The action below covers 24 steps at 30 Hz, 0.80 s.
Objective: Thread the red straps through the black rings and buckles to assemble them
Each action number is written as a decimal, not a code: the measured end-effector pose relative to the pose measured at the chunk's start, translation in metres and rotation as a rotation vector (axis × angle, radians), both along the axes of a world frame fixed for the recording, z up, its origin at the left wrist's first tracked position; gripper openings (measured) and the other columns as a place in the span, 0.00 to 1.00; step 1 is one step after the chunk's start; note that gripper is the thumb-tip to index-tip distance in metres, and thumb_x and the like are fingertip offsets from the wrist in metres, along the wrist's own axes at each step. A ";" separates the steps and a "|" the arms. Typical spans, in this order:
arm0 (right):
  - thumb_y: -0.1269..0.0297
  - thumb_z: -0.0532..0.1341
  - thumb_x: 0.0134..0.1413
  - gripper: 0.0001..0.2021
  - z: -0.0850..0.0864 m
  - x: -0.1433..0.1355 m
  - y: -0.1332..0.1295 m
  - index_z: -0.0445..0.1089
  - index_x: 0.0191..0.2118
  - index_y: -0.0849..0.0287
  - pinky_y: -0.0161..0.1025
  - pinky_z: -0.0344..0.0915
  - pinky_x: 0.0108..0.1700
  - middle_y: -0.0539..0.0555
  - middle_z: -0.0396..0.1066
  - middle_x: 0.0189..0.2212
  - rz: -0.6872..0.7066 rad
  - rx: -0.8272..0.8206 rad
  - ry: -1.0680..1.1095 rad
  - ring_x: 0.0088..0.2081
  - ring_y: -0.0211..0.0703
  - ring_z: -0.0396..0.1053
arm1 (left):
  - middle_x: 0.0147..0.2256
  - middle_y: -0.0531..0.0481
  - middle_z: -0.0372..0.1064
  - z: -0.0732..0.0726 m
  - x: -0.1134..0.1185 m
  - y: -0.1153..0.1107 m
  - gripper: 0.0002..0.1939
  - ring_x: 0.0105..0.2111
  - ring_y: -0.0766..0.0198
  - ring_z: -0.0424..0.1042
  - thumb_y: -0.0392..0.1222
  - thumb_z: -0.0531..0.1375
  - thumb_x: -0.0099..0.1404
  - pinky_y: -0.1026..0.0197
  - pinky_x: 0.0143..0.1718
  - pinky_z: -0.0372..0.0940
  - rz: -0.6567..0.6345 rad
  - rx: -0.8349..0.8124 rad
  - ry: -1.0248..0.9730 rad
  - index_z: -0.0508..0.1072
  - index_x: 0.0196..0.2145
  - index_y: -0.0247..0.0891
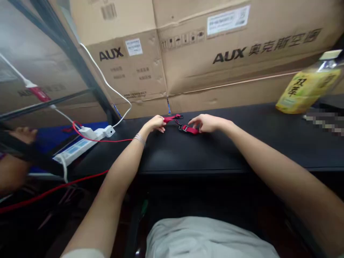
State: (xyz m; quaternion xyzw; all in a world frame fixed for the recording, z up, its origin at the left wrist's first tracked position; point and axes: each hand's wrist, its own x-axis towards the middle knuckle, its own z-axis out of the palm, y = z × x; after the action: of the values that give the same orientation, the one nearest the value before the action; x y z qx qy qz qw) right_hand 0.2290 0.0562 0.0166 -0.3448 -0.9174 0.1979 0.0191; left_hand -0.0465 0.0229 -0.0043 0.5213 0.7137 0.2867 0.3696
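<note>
A red webbing strap (191, 130) with dark metal-looking hooks and a buckle lies on the black tabletop (172, 154), near its back edge. My left hand (156, 123), with bracelets at the wrist, has its fingers closed on one end of the strap. On the other side, my right hand (203, 123) grips the strap's other part just behind the buckle, its index finger reaching over it. The hooked parts lie between my hands. Where the strap runs under my fingers is hidden.
Large cardboard boxes (188, 68) stand behind the table. A white power strip (83, 143) with white and red cables lies at left. A yellow-labelled bottle (307, 84) stands at the right. Another person's hand (24, 136) is at the far left, by a metal frame (67, 43).
</note>
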 end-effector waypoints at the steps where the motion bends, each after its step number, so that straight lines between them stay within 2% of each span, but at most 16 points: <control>1: 0.81 0.60 0.39 0.36 0.000 0.000 0.000 0.67 0.60 0.59 0.28 0.63 0.35 0.52 0.77 0.44 -0.005 0.000 0.001 0.38 0.37 0.73 | 0.16 0.53 0.65 0.000 0.000 0.000 0.11 0.18 0.64 0.71 0.32 0.62 0.61 0.64 0.25 0.70 0.002 0.021 -0.001 0.62 0.27 0.37; 7: 0.80 0.61 0.38 0.30 0.000 0.000 0.000 0.73 0.53 0.60 0.29 0.65 0.36 0.52 0.77 0.43 -0.028 0.004 -0.009 0.40 0.39 0.74 | 0.14 0.57 0.58 -0.003 0.003 0.002 0.11 0.14 0.68 0.64 0.29 0.57 0.63 0.65 0.22 0.68 0.000 0.081 0.072 0.61 0.26 0.37; 14: 0.78 0.63 0.40 0.23 0.000 0.000 0.001 0.77 0.46 0.58 0.30 0.65 0.37 0.52 0.78 0.41 -0.034 0.057 -0.031 0.42 0.42 0.74 | 0.14 0.58 0.57 -0.004 0.005 0.002 0.12 0.13 0.69 0.62 0.28 0.57 0.62 0.65 0.22 0.68 0.001 0.078 0.132 0.61 0.24 0.37; 18: 0.80 0.62 0.40 0.23 -0.001 -0.001 0.001 0.78 0.46 0.59 0.29 0.66 0.37 0.53 0.78 0.40 -0.058 0.021 -0.006 0.41 0.42 0.75 | 0.14 0.58 0.57 -0.002 0.007 0.000 0.12 0.14 0.70 0.62 0.28 0.57 0.63 0.66 0.23 0.67 0.003 0.087 0.144 0.61 0.24 0.37; 24: 0.82 0.62 0.39 0.26 -0.001 -0.001 -0.001 0.77 0.48 0.59 0.29 0.67 0.38 0.53 0.78 0.40 -0.030 -0.051 0.032 0.40 0.42 0.75 | 0.13 0.57 0.58 -0.003 0.005 0.000 0.12 0.13 0.69 0.61 0.29 0.58 0.62 0.67 0.20 0.64 -0.040 0.070 0.181 0.61 0.23 0.37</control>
State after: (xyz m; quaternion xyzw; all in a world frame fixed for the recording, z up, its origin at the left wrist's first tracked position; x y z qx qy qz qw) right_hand 0.2284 0.0552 0.0160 -0.3556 -0.9063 0.2267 0.0280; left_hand -0.0414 0.0233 -0.0075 0.5718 0.7231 0.2557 0.2911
